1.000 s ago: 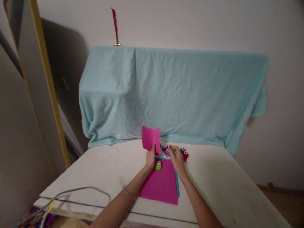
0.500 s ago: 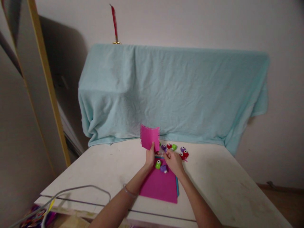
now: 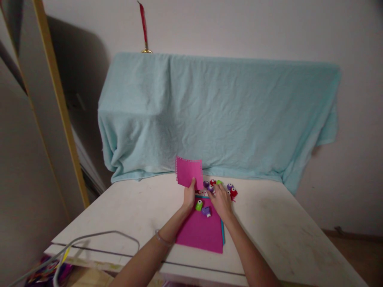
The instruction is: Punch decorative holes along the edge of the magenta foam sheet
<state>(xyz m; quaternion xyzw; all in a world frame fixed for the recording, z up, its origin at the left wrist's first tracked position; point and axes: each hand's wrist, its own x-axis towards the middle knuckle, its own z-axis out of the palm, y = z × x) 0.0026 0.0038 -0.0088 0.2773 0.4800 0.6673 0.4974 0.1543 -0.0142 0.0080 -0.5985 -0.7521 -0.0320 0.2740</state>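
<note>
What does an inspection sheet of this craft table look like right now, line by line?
Surface: white table, scuffed and lightly stained.
Job's things: small pink sheet with a punched edge, held upright; green punch and purple punch lying on the large pink sheet, which tops a blue sheet.
Clutter: cluster of small punches behind the sheets.
Grippers: left hand pinches the small pink sheet; right hand reaches into the cluster, grip unclear.
Cables: grey cable looping over the near-left edge.
Surroundings: light blue towel draped over something behind; red ribbon on the wall.
</note>
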